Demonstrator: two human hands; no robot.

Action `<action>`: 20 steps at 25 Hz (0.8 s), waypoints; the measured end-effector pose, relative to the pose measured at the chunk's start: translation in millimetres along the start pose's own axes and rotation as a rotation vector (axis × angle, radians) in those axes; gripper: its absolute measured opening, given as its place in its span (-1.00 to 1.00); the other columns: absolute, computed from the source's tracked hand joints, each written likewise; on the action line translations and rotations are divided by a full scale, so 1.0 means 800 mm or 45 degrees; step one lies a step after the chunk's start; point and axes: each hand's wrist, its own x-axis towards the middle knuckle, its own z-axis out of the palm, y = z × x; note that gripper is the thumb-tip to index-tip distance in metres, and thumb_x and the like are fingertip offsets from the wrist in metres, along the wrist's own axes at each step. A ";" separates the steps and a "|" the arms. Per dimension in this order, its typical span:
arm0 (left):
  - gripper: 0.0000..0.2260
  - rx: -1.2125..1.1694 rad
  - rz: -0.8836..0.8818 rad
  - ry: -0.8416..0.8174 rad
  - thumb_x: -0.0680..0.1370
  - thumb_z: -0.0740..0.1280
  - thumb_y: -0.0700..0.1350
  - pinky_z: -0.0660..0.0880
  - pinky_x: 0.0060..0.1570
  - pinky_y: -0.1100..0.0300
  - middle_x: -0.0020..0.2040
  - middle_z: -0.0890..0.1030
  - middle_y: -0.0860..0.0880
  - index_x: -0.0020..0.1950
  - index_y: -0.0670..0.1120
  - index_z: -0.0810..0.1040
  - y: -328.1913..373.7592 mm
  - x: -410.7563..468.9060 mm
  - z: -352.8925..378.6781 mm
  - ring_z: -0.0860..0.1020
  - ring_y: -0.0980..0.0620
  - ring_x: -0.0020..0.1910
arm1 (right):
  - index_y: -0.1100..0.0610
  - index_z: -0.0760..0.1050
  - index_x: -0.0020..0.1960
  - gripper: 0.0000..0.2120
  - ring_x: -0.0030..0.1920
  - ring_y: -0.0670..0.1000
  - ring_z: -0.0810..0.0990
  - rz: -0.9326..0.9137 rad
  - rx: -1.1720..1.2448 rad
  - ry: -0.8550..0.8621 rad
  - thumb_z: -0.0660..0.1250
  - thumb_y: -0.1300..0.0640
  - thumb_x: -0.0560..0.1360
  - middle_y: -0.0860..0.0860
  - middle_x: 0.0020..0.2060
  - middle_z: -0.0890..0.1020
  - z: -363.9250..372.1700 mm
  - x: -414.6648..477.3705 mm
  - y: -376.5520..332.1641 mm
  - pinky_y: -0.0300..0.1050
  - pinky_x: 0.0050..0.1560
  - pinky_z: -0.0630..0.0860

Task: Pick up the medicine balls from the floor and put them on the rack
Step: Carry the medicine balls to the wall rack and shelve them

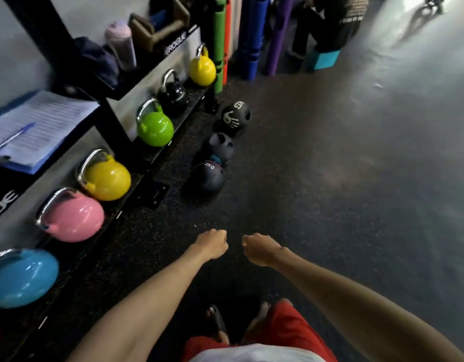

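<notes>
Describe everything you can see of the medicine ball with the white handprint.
The handprint ball is black and matte, rubbery-looking, with white KG lettering above the print and a dark grip recess on its right. It lies on the speckled floor, farthest of three balls in a row, near the end of the rack. No hand touches it; whether it touches the middle ball is unclear.
</notes>
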 end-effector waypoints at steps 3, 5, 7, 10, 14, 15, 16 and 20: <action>-0.81 0.015 0.002 -0.057 0.63 0.21 -0.02 0.54 0.09 -0.05 0.14 0.58 -0.10 0.16 -0.05 0.51 0.017 0.073 -0.028 0.58 -0.11 0.07 | 0.14 0.50 0.22 -0.76 0.02 0.10 0.62 0.022 0.071 -0.047 0.10 0.15 0.67 0.10 0.07 0.62 -0.039 0.062 0.046 0.02 0.02 0.56; -0.81 -0.002 -0.056 -0.057 0.62 0.22 -0.02 0.55 0.12 -0.08 0.13 0.59 -0.09 0.16 -0.05 0.53 0.023 0.127 -0.052 0.59 -0.10 0.07 | 0.14 0.50 0.24 -0.75 0.04 0.08 0.62 -0.009 0.106 -0.071 0.10 0.14 0.68 0.09 0.07 0.61 -0.072 0.117 0.078 0.02 0.04 0.56; -0.81 -0.018 -0.123 -0.062 0.62 0.22 -0.02 0.56 0.13 -0.09 0.12 0.60 -0.09 0.15 -0.05 0.53 0.025 0.174 -0.079 0.59 -0.10 0.06 | 0.14 0.50 0.24 -0.75 0.06 0.10 0.62 -0.045 0.101 -0.085 0.12 0.14 0.67 0.10 0.10 0.61 -0.107 0.171 0.101 -0.01 -0.03 0.50; -0.82 -0.107 -0.240 -0.055 0.63 0.22 -0.02 0.56 0.12 -0.06 0.11 0.61 -0.08 0.14 -0.04 0.53 0.027 0.234 -0.128 0.60 -0.09 0.05 | 0.16 0.51 0.18 -0.78 0.08 0.16 0.63 -0.080 0.092 -0.118 0.14 0.16 0.65 0.14 0.11 0.62 -0.164 0.243 0.130 -0.04 -0.09 0.45; -0.81 -0.273 -0.346 0.013 0.62 0.22 -0.02 0.55 0.09 0.01 0.12 0.62 -0.11 0.13 -0.05 0.55 0.029 0.313 -0.185 0.61 -0.13 0.09 | 0.18 0.51 0.14 -0.77 0.11 0.22 0.63 -0.148 0.050 -0.185 0.13 0.16 0.62 0.20 0.13 0.63 -0.234 0.331 0.161 -0.04 -0.08 0.45; -0.81 -0.288 -0.357 0.011 0.62 0.21 -0.02 0.54 0.09 0.00 0.13 0.63 -0.12 0.12 -0.04 0.56 0.029 0.328 -0.197 0.60 -0.15 0.10 | 0.19 0.52 0.14 -0.76 0.11 0.23 0.63 -0.150 0.047 -0.199 0.12 0.16 0.62 0.21 0.13 0.63 -0.248 0.348 0.165 -0.04 -0.07 0.45; -0.81 -0.295 -0.365 -0.003 0.61 0.21 -0.02 0.53 0.09 0.00 0.14 0.63 -0.13 0.11 -0.04 0.56 0.030 0.343 -0.205 0.60 -0.17 0.11 | 0.20 0.52 0.15 -0.75 0.11 0.23 0.63 -0.158 0.030 -0.220 0.11 0.17 0.62 0.22 0.14 0.63 -0.258 0.363 0.169 -0.02 -0.06 0.46; -0.81 -0.434 -0.415 -0.040 0.61 0.22 -0.05 0.50 0.10 -0.01 0.17 0.62 -0.17 0.13 -0.07 0.57 0.013 0.433 -0.242 0.58 -0.22 0.16 | 0.22 0.52 0.16 -0.74 0.16 0.25 0.62 -0.169 -0.013 -0.341 0.11 0.19 0.61 0.24 0.14 0.63 -0.303 0.460 0.185 -0.04 -0.07 0.42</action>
